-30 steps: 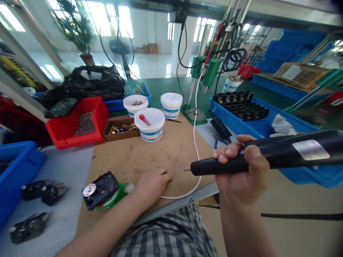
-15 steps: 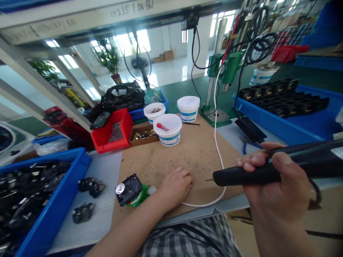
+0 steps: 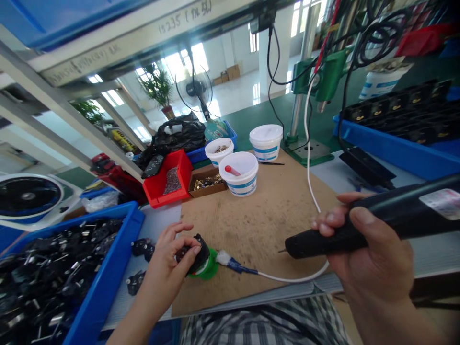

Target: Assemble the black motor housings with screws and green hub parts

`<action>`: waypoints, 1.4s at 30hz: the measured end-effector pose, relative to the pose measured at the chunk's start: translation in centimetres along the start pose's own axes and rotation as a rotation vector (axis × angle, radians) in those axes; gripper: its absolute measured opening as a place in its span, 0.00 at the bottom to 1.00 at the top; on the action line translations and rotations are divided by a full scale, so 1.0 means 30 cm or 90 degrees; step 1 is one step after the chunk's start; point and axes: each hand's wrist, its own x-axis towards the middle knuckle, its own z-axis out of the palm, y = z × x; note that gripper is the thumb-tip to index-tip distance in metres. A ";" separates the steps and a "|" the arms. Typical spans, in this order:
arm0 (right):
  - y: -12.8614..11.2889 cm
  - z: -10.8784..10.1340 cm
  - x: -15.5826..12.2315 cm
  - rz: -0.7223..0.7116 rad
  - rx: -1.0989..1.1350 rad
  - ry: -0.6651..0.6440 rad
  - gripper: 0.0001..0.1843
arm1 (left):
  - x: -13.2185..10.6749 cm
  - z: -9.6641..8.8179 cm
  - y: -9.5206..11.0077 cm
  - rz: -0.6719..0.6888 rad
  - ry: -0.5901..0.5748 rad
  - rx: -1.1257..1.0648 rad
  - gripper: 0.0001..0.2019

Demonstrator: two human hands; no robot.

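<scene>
The right hand [image 3: 373, 263] wraps all its fingers tight round a black electric screwdriver [image 3: 359, 225]. Its tip points left, near the part but not touching. The left hand [image 3: 167, 261] curls its fingers over a small black part [image 3: 197, 253] that sits on a green holder [image 3: 210, 269] on the brown board [image 3: 266, 220]. I think it goes best if the part is held still and the tip comes in straight. Farther back stand three white tubs [image 3: 239, 175], one red bin [image 3: 158, 189] and one box of brass bits [image 3: 204, 182].
</scene>
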 end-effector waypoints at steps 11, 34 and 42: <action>0.000 0.003 -0.025 -0.006 -0.020 -0.017 0.16 | 0.010 0.037 0.004 0.014 -0.027 0.028 0.10; 0.064 0.376 -0.137 0.030 0.023 -0.359 0.12 | -0.117 0.156 -0.098 0.190 0.137 0.066 0.10; 0.147 0.470 -0.157 0.063 -0.009 -0.433 0.10 | -0.122 0.194 -0.091 0.223 0.210 0.046 0.11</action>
